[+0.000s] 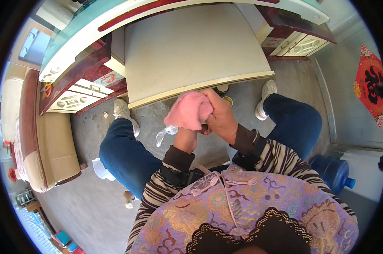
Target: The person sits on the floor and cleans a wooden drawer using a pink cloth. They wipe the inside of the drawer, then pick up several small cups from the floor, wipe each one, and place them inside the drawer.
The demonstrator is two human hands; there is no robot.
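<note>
A fuzzy pink cloth (191,109) is bunched up in front of my body, just short of the pale panel's front edge. My right hand (222,112) grips its right side, with the fingers curled. Most of my left hand (185,137) is covered by the cloth; its wrist and lower part show beneath. A few dark fingertips (206,129) are visible between the two wrists. A sliver of something green shows beside the cloth, too small to name. Whether my left hand holds anything under the cloth is hidden.
A pale panel (194,54) extends ahead between dark-red cabinets (93,85). On the floor are clear round containers (159,109), a crumpled plastic bag (166,132) and a white plastic container (102,170). A blue water jug (332,171) lies at right, a beige sofa (56,149) at left.
</note>
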